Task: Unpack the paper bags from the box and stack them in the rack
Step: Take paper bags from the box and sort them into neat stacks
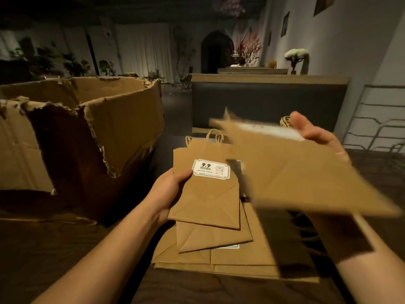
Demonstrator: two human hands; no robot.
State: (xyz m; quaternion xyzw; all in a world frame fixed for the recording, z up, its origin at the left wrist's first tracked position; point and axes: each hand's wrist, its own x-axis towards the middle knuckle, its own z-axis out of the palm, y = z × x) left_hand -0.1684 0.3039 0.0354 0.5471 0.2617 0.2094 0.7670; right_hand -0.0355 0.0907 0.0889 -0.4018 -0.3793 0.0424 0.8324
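Blurring a raised paper bag (295, 178), the right hand (317, 134) hides its grip; left hand (171, 189) pinches a labelled bag (206, 202).

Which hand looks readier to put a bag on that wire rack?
The right hand, probably. It already holds a blurred paper bag raised on the side of the wire rack. The left hand only holds the labelled bag, nearer the cardboard box.

Flat brown paper bag (295, 176) in my right hand (315, 134): motion-blurred, label unreadable, covers my palm. Small print on white label (210, 170) illegible.
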